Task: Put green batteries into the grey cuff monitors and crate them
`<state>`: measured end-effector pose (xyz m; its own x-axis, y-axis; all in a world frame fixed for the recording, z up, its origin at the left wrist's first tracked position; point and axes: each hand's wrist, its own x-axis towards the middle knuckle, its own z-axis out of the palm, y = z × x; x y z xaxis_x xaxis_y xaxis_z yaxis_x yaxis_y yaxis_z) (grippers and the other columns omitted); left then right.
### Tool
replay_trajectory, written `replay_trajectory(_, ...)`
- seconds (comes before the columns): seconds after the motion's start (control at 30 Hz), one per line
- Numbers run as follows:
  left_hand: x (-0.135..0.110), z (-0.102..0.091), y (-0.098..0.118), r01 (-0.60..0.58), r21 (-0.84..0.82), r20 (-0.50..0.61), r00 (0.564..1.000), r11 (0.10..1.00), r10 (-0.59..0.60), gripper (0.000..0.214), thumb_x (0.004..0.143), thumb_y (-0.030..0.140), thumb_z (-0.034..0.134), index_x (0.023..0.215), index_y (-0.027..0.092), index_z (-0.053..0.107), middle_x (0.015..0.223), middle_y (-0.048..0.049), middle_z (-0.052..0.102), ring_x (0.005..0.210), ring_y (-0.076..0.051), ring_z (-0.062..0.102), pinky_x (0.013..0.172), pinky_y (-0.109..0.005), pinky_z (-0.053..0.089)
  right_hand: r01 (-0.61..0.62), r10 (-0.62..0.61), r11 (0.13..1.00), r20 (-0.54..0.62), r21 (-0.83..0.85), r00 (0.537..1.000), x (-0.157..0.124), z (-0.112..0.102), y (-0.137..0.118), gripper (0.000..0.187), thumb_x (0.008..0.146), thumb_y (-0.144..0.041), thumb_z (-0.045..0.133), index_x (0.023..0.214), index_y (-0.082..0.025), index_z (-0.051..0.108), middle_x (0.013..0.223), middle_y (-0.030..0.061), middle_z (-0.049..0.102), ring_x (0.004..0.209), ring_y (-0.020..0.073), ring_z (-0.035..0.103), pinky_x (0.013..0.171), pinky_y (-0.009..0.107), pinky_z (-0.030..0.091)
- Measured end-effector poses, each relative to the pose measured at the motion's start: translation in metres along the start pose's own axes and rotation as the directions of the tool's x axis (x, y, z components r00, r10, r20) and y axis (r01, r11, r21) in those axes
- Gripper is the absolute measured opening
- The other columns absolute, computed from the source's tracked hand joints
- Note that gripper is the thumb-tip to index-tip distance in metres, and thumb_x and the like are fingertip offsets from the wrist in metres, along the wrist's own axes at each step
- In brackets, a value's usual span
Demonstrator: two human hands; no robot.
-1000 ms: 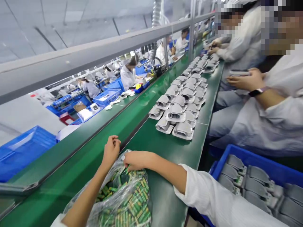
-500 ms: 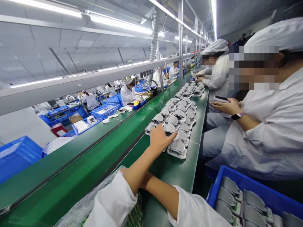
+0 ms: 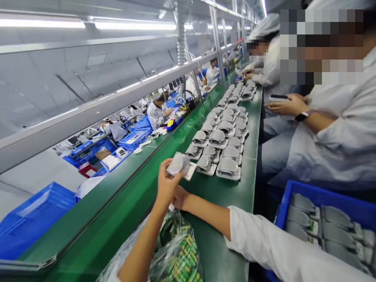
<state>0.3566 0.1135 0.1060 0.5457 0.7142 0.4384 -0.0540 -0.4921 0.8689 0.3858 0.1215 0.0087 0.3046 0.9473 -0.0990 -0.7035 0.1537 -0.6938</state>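
My left hand (image 3: 170,180) is closed on a grey cuff unit (image 3: 178,163) with a white plate, held tilted above the bench just left of the rows. My right hand (image 3: 179,197) sits low behind my left wrist. Its fingers look closed and are mostly hidden; a small white bit shows by them. Below both hands lies a clear plastic bag (image 3: 183,250) full of small green and gold pieces that look like batteries. Several more grey cuff units (image 3: 229,167) stand in rows on the green bench (image 3: 223,203) ahead.
At my right is a blue bin (image 3: 289,196) with several grey units inside. A co-worker's hands (image 3: 289,105) hold a dark-topped device beside the bench. A green conveyor strip (image 3: 117,211) runs along the left, with a blue crate (image 3: 38,219) beyond it.
My left hand has come back from the near end of the rows with a grey cuff unit lifted in it. The view has shifted, and more of the bag shows.
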Motion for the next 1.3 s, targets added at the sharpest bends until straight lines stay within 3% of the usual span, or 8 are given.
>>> replay_trajectory(0.17,-0.032,-0.09,-0.037,0.135,-0.344,-0.255,0.939,0.929,-0.231,0.054,0.071,0.038,0.09,0.116,0.028,0.064,0.108,0.0006,0.07,0.094,-0.017,0.067,0.083,-0.028,0.053,-0.118,0.124,0.977,-0.027,0.178,0.992,0.003,-0.006,-0.005,0.013,0.091,-0.018,0.069,0.084,-0.018,0.058,0.071,-0.0008,0.063,0.047,0.0038,0.038,0.041,0.013,0.027)
replay_trajectory(0.33,-0.057,-0.128,-0.088,0.172,-0.559,-0.366,0.827,0.811,-0.427,0.054,0.066,0.035,0.094,0.112,0.026,0.067,0.115,-0.0011,0.075,0.104,-0.02,0.07,0.093,-0.033,0.056,-0.055,0.051,0.993,0.037,0.108,0.998,-0.011,-0.006,-0.007,0.033,0.074,-0.018,0.089,0.098,-0.017,0.066,0.096,0.0081,0.078,0.051,0.0028,0.038,0.042,0.016,0.025)
replay_trajectory(0.47,-0.069,-0.128,-0.106,0.185,-0.687,-0.297,0.811,0.703,-0.503,0.048,0.069,0.026,0.092,0.111,0.027,0.068,0.118,-0.0006,0.077,0.113,-0.021,0.071,0.104,-0.034,0.057,0.123,-0.104,0.975,0.105,-0.186,0.989,-0.023,-0.006,-0.004,0.046,0.075,-0.045,0.089,0.109,-0.018,0.073,0.083,0.0011,0.073,0.047,0.0038,0.033,0.042,0.021,0.023)
replay_trajectory(0.6,-0.077,-0.122,-0.102,0.242,-0.703,-0.205,0.831,0.669,-0.517,0.063,0.063,0.016,0.091,0.121,0.028,0.067,0.125,-0.0023,0.076,0.116,-0.021,0.07,0.104,-0.031,0.056,0.292,-0.242,0.778,0.162,-0.556,0.957,-0.031,-0.01,0.0,0.043,0.08,-0.051,0.081,0.105,-0.017,0.078,0.075,-0.0015,0.065,0.051,0.0073,0.039,0.047,0.023,0.029)
replay_trajectory(0.77,-0.083,-0.116,-0.099,0.371,-0.732,-0.079,0.787,0.572,-0.612,0.082,0.061,0.016,0.09,0.136,0.034,0.06,0.134,-0.0053,0.072,0.119,-0.029,0.07,0.106,-0.055,0.059,0.323,-0.297,0.572,0.177,-0.754,0.938,-0.036,-0.02,-0.001,0.039,0.087,-0.055,0.071,0.097,-0.017,0.075,0.075,0.0008,0.066,0.057,0.0121,0.047,0.053,0.025,0.036)
replay_trajectory(0.87,-0.086,-0.116,-0.1,0.364,-0.759,-0.052,0.792,0.54,-0.608,0.075,0.066,0.021,0.089,0.132,0.036,0.058,0.139,-0.0044,0.067,0.124,-0.031,0.068,0.107,-0.067,0.056,0.373,-0.332,0.399,0.247,-0.838,0.91,-0.039,-0.027,-0.007,0.036,0.091,-0.053,0.066,0.097,-0.018,0.074,0.086,0.0052,0.072,0.068,0.0166,0.059,0.062,0.028,0.044)
replay_trajectory(1.13,-0.085,-0.117,-0.101,0.314,-0.768,-0.115,0.789,0.558,-0.603,0.06,0.065,0.021,0.087,0.116,0.029,0.057,0.13,-0.0047,0.068,0.118,-0.029,0.068,0.108,-0.067,0.056,0.397,-0.175,0.049,0.383,-0.917,0.907,-0.041,-0.033,-0.017,0.032,0.096,-0.049,0.065,0.091,-0.019,0.076,0.078,0.0039,0.073,0.073,0.0201,0.065,0.072,0.031,0.045)
replay_trajectory(1.3,-0.085,-0.114,-0.097,0.346,-0.737,-0.1,0.795,0.581,-0.599,0.063,0.062,0.02,0.088,0.116,0.028,0.055,0.122,-0.0041,0.07,0.11,-0.028,0.071,0.107,-0.064,0.057,0.335,-0.037,0.008,0.334,-0.942,0.942,-0.041,-0.033,-0.012,0.023,0.085,-0.043,0.076,0.086,-0.02,0.076,0.081,0.0052,0.076,0.078,0.0218,0.069,0.075,0.031,0.047)
